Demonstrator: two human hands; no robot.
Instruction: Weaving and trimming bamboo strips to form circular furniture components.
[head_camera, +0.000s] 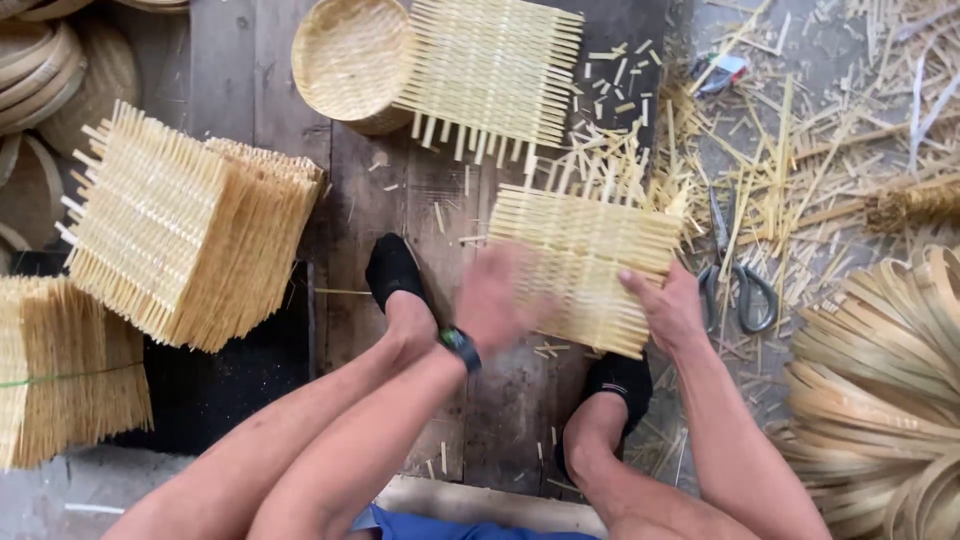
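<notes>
Woven bamboo mat (585, 265) sits tilted between my feet over the plank floor (240, 80). Right hand (672, 308) grips its right edge; left hand (492, 300) is blurred against its left edge, grip indeterminate. Step: handling the mat. Next move likely requires firm two-sided support.
</notes>
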